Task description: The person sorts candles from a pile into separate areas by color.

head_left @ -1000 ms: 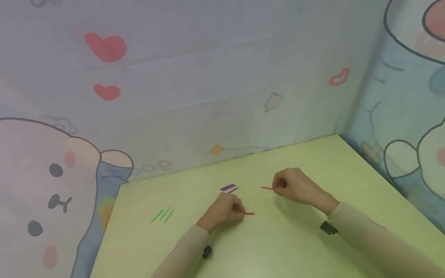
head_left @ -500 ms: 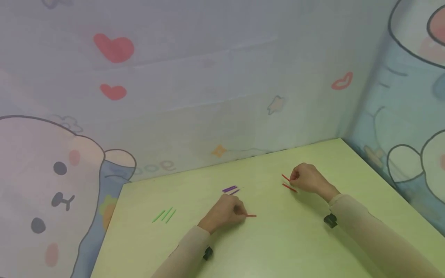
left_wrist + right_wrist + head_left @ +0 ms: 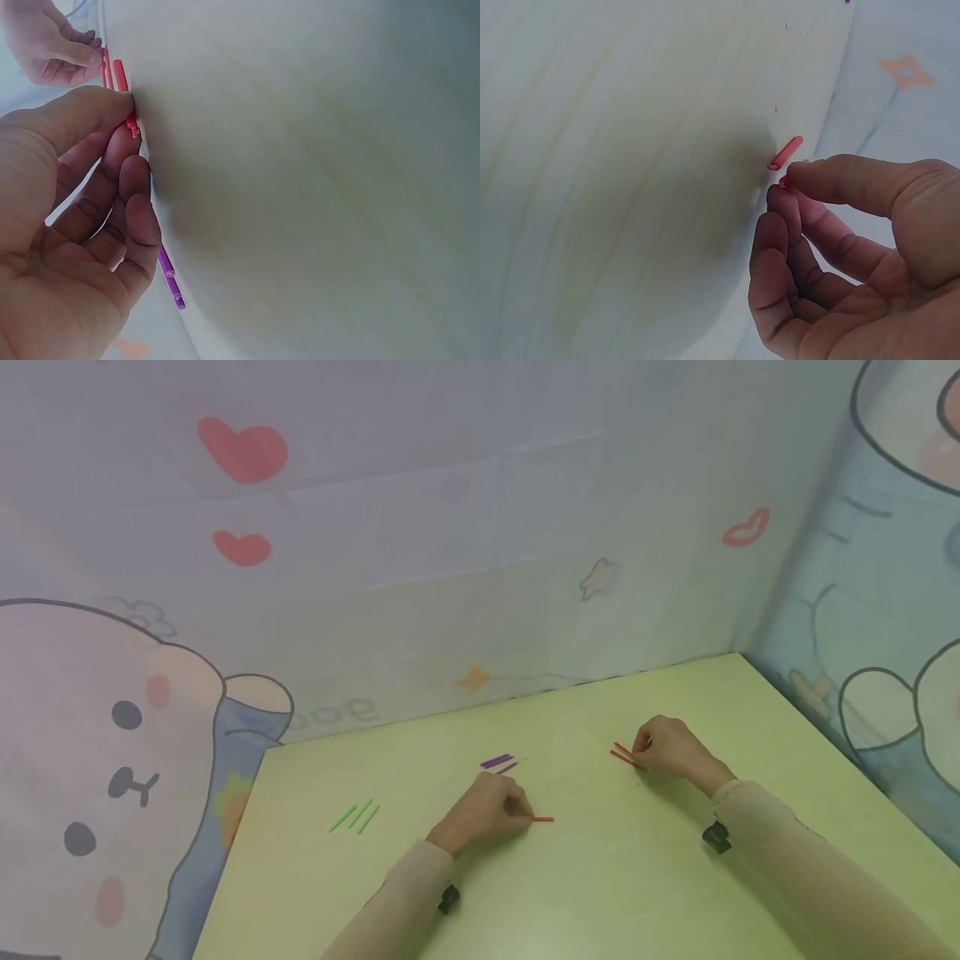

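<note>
My left hand (image 3: 483, 814) stays low over the table, thumb and index finger pinching one end of a thin red stick (image 3: 543, 819). That stick points right in the head view and shows beyond the thumb in the left wrist view. Farther back and to the right, my right hand (image 3: 671, 747) pinches a second red stick (image 3: 623, 748); mostly its end (image 3: 784, 182) shows in the right wrist view. Just beside it lies a third red stick (image 3: 786, 154) on the table, nearly parallel to the held one, with a narrow gap between them.
Several purple sticks (image 3: 497, 761) lie just behind my left hand. Green sticks (image 3: 354, 817) lie in a slanted row to the left. The pale yellow-green table (image 3: 600, 893) meets a printed cloth wall (image 3: 420, 635) at its back edge.
My right hand has carried its red stick rightward to the one lying on the table, then turned it nearly parallel and closer. My left hand holds its stick in about the same place.
</note>
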The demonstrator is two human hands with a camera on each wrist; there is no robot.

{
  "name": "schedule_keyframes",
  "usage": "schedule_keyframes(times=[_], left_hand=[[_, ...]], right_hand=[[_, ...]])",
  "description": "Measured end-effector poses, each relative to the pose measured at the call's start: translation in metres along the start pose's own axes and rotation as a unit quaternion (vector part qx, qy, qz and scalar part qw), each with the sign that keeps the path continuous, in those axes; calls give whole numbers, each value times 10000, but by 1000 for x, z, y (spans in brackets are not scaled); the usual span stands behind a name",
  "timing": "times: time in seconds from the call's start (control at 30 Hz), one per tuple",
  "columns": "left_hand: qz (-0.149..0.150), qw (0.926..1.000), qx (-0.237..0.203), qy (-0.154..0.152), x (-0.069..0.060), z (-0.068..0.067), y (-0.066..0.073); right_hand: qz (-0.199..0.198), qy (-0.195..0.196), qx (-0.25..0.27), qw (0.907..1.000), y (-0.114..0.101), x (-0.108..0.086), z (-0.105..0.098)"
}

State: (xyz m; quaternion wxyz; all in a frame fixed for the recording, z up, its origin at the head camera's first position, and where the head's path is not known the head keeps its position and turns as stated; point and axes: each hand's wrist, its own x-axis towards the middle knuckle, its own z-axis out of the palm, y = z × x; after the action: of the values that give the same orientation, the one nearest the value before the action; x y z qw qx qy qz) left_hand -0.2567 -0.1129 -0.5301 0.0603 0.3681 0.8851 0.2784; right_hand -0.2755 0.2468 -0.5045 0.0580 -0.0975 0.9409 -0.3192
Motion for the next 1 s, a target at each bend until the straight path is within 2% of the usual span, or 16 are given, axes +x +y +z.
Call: schedule_keyframes(times=[0.43,0.63,0.83,1.0], left_hand=[[-92,9999,-48,-20,1,0,0],[-70,10000,-50,-40,0,0,1],[-209,9996,-190,-74,-1,-2,0],[-235,9994,-232,-37,0,-1,-1]], right_hand=[[10,-53,-86,9999,0,-1,-2],[-162,-22,-35,9999,-6,-5,-2],[-679,21,231,9974,-38,-19,1],[-1152,-167,532,9918,-76,-46,9]])
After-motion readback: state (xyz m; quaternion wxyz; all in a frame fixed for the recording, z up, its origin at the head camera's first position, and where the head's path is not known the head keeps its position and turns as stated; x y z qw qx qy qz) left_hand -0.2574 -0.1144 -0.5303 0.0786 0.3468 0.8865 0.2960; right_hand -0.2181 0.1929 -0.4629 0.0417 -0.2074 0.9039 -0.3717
